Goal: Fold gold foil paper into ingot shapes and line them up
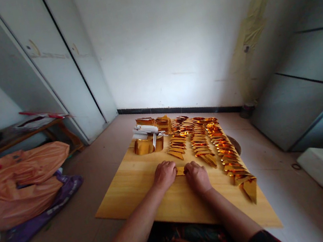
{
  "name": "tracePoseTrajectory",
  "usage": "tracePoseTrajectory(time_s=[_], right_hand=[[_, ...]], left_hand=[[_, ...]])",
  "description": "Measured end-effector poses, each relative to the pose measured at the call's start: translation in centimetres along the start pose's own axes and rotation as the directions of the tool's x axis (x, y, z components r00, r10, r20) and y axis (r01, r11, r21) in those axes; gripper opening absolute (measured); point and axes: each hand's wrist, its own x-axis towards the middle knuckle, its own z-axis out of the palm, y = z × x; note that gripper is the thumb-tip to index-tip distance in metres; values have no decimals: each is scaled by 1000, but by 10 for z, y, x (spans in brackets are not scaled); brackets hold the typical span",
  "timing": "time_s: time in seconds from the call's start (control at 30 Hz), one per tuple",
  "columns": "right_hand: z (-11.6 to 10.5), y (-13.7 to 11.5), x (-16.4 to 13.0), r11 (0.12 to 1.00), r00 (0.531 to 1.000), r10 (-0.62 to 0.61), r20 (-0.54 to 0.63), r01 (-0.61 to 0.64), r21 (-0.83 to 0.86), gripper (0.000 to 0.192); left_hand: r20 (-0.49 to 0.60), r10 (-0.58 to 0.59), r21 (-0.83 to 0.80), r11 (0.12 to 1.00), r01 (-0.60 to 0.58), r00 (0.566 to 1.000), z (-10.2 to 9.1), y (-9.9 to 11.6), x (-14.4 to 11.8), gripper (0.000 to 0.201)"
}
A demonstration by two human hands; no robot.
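Both hands, left hand and right hand, press curled fingers on a gold foil piece mid-board, with folded foil rows close right, a foil stack behind, and bare board left and toward the near edge.

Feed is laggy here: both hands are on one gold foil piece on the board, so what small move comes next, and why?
Probably lift the folded gold piece and add it to the nearest row of folded pieces: left hand and right hand press it flat on the wooden board.
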Motion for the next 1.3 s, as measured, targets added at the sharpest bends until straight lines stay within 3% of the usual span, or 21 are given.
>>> tracePoseTrajectory(time_s=[0.33,0.7,1.0,1.3], right_hand=[[2,-5,-2,999,998,35,-47,-35,8,14],[-6,-5,4,988,988,130,78,-136,69,9],[-3,2,7,976,985,142,103,-157,153,24],[0,7,8,976,987,136,90,-149,159,23]], left_hand=[[-18,-27,-47,999,26,999,1,3,-9,9],[10,-72,-104,992,72,997,2,-1,-7,12],[15,-10,-127,992,12,1000,2,-9,-8,19],[-27,36,-149,988,-40,999,7,-22,-10,27]])
